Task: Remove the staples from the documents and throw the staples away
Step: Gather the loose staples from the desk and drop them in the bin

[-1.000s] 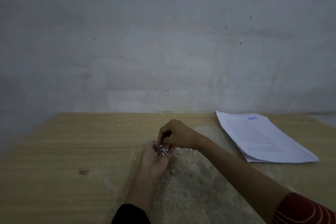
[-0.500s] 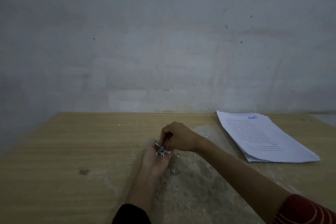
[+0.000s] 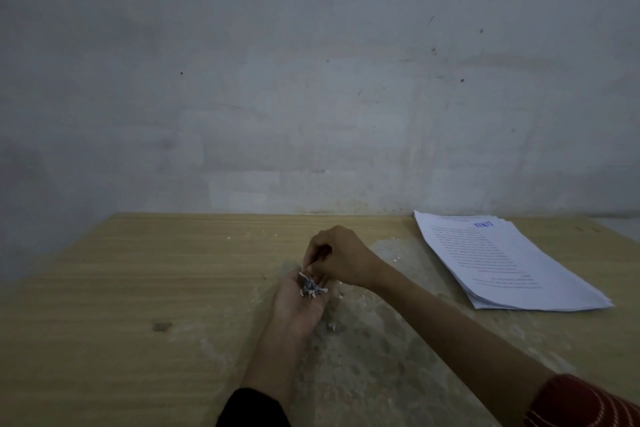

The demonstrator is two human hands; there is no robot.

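Note:
My left hand point(image 3: 294, 305) lies palm up on the wooden table point(image 3: 121, 288), cupping a small pile of staples and paper bits point(image 3: 311, 287). Just above the pile, my right hand point(image 3: 341, 258) has its fingertips pinched together over the left palm; what is between them is too small to tell. A stack of printed documents point(image 3: 502, 260) lies flat at the right of the table, apart from both hands.
A few loose paper scraps or staples point(image 3: 333, 326) lie on the worn grey patch of the table beside my left wrist. A bare grey wall point(image 3: 311, 80) stands right behind the table's far edge.
My right hand has shifted slightly over the left palm, with its fingertips still at the pile. The left hand and the documents have stayed put.

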